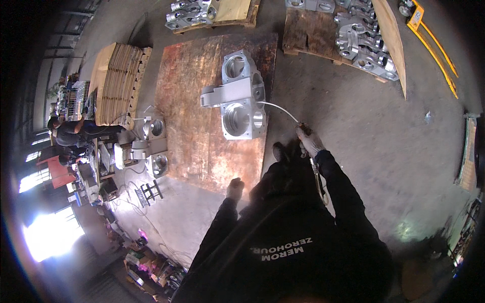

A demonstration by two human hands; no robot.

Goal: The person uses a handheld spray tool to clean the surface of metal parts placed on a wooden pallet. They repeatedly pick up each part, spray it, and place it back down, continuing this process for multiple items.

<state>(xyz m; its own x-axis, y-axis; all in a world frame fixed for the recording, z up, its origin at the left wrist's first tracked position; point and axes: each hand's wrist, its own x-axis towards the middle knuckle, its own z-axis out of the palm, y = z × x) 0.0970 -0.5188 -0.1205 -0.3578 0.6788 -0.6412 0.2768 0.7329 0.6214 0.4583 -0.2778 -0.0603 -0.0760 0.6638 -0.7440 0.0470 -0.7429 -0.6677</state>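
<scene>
My right hand [310, 141] is closed round the handle of an air blow gun, and its long, thin curved nozzle [282, 108] reaches left. The nozzle's tip meets the right side of a silver metal casting [236, 92], as far as I can see. This casting has two large round bores and a projecting arm, and it lies on a worn, rust-brown table [197, 146]. A hose [319, 186] hangs from the gun beside my right forearm. My left hand [235, 189] is held in a loose fist by the table's near edge, with nothing visible in it.
Another casting [154, 151] stands left of the table. Flat boards [118, 83] are stacked behind it. Pallets hold more castings [191, 14] [358, 43] at the back. A yellow pallet jack [429, 38] stands far right. A person [70, 132] works at the left; cables lie on the floor.
</scene>
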